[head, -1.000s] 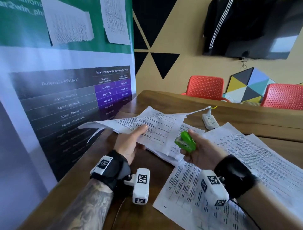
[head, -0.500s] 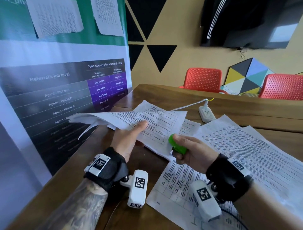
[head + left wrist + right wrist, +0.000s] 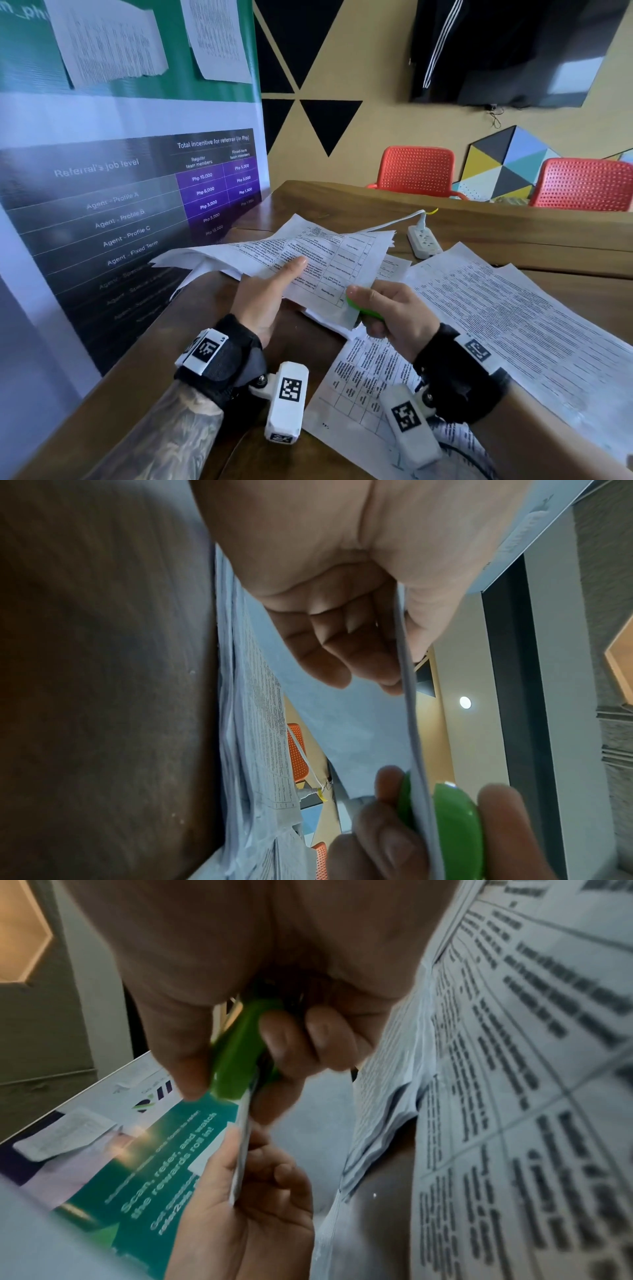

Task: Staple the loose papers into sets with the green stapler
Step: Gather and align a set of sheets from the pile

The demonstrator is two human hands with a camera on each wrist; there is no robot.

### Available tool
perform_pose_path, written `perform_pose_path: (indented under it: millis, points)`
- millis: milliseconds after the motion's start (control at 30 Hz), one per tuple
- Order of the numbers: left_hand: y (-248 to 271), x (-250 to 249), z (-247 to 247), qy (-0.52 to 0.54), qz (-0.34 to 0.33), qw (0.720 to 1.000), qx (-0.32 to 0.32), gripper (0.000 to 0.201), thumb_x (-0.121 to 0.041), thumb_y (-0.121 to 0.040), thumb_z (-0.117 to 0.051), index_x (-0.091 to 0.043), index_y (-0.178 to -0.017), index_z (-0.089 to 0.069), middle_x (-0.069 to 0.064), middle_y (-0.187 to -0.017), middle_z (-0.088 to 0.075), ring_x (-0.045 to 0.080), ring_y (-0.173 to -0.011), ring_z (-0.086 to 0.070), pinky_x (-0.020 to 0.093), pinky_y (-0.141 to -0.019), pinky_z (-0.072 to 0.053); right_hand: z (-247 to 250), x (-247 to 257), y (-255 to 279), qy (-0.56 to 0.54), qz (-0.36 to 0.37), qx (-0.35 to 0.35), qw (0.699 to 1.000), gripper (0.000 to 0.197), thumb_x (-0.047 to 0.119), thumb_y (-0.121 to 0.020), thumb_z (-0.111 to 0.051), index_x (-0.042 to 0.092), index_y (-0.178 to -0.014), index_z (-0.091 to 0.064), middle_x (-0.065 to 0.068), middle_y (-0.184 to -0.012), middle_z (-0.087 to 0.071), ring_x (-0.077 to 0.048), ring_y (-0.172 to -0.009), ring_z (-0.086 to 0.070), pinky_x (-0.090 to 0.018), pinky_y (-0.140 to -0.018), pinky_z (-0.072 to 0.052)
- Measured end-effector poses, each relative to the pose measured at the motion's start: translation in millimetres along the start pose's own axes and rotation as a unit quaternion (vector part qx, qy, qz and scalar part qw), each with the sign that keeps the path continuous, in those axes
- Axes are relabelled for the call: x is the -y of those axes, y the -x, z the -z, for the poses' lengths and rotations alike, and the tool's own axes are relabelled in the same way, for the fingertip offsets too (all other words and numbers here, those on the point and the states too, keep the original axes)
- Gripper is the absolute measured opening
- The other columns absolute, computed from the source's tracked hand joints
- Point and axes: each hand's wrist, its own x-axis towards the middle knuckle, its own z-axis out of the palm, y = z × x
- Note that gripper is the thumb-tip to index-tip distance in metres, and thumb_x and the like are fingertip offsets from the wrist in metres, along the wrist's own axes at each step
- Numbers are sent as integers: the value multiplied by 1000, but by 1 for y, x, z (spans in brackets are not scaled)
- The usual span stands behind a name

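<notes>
A person sat at a wooden table (image 3: 212, 346) with printed sheets spread across it. The left hand (image 3: 263, 298) held a thin set of papers (image 3: 308, 260) lifted clear of the table near its left edge, thumb lying straight on top and fingers (image 3: 342, 656) underneath, so its grip pinched the set. The right hand (image 3: 394, 315) was wrapped around the green stapler (image 3: 363, 310), its grip clenched on the tool with the thumb pressing the top and the fingers curled below. The near corner of the held set sat between the stapler's two halves; the left wrist view showed the paper edge passing through the green stapler (image 3: 445, 826), and the right wrist view showed the same from behind the stapler (image 3: 240, 1053). More loose papers (image 3: 513, 342) lay flat toward the right side of the table, and another sheet (image 3: 359, 394) lay by the near edge under the right wrist. A white power strip (image 3: 423, 241) rested toward the far edge. Two red chairs (image 3: 418, 169) stood beyond the table, and a printed banner (image 3: 137, 192) stood along its left edge.
</notes>
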Motion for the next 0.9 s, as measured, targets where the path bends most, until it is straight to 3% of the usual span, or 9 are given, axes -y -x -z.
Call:
perform_pose_path:
  millis: [133,267,400,500,600,667,767,833,900]
  points:
    - [1,-2,1,-24,-15,999,-21,70,-50,-54,-93,-15,-112,-74,6,-115,-75,29,-113,-68,56,-107,-45,8,-2,1,-17,-70,81,994,24,36,-84,-74,12,-87,-74,-5,-76,-69,-18,-61,-56,-26,-52,-43]
    - [-2,-8,3,-77,-48,995,-41,56,-48,-58,-91,-20,-105,-76,1,-111,-77,26,-111,-70,52,-104,-49,29,-2,-16,-92,-99,-68,988,41,40,-93,-59,2,-108,-63,-15,-82,-66,-20,-59,-56,-26,-46,-39]
    - [-5,-36,-21,-179,-105,978,-35,17,-22,-85,-80,-17,-98,-71,-7,-91,-74,-5,-84,-70,16,-80,-56,51,0,-18,-157,-86,-149,972,36,43,-99,-46,11,-104,-62,-16,-79,-64,-19,-52,-50,-23,-42,-32]
    - [-24,-60,-37,-202,-112,973,16,37,-36,-78,-83,-12,-104,-73,-1,-102,-78,10,-98,-73,34,-94,-56,55,-1,-16,-121,-60,-168,976,18,28,-94,-63,14,-95,-52,-13,-77,-59,-16,-50,-43,-22,-42,-28]
    - [-51,-67,-48,-209,-52,975,48,46,-39,-75,-85,-10,-110,-75,2,-113,-76,19,-107,-72,40,-92,-55,62,0,-19,-99,-12,-227,969,17,13,-93,-64,15,-92,-47,-7,-68,-56,-13,-45,-40,-19,-40,-26]
    - [-64,-51,-50,-175,43,982,52,56,-35,-67,-91,-3,-110,-73,14,-112,-75,28,-91,-75,39,-76,-59,71,3,-20,-86,18,-284,955,16,12,-94,-62,15,-90,-47,-5,-65,-55,-12,-42,-40,-18,-38,-28]
    - [-60,-9,-38,-195,196,961,13,34,-21,-76,-84,1,-97,-70,17,-76,-75,27,-58,-70,32,-56,-55,82,5,-18,-69,36,-331,941,14,13,-94,-61,17,-91,-48,-8,-70,-55,-14,-45,-39,-21,-39,-28]
    - [-55,11,-30,-228,243,943,0,18,-10,-86,-73,4,-96,-68,15,-64,-72,29,-59,-67,34,-59,-54,85,5,-18,-62,32,-339,938,13,15,-94,-61,17,-95,-49,-8,-73,-56,-15,-47,-41,-22,-40,-30]
    - [-62,16,-29,-246,251,936,0,16,-9,-78,-74,1,-84,-64,15,-58,-69,28,-56,-64,33,-58,-53,86,5,-18,-52,33,-341,938,13,15,-93,-62,13,-98,-50,-10,-74,-58,-14,-48,-42,-22,-39,-32]
